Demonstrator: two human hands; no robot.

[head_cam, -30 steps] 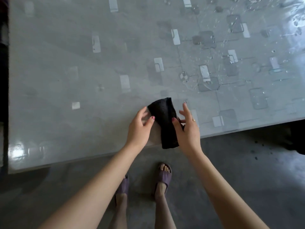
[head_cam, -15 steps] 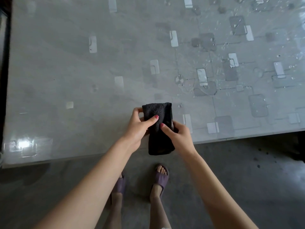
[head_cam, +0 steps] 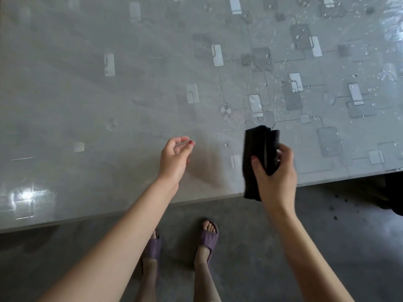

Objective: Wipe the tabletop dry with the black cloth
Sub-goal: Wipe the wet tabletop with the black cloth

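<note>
We held the cloth [head_cam: 259, 153] in our right hand [head_cam: 275, 175], and that grip was closed around it, thumb on the front and fingers behind. The cloth was up off the desk [head_cam: 109, 105], just over its near edge, a bit right of the middle. Its low end hung down past the edge, over the floor [head_cam: 283, 247].

Our left hand [head_cam: 174, 158] was empty. Its grip was loose, with the fingers half curled, and it hung over the desk near the edge, well apart from the cloth. We think it was off the cloth because one hand is enough to wipe with.

The cloth was black and soft. It was folded into a long thick pad, and we could see the layers at its far end. We think it was folded so it would fit in one hand and soak up more water.

The water drops [head_cam: 283, 83] lay on the far right part of the desk, shiny and small, all over the square patterns. The left part looked dull and had no drops that we could see. So the cloth was on the side where the wet part was. We judged that the wiping there was not done yet, and the next job was to press the cloth down flat on the drops.
</note>
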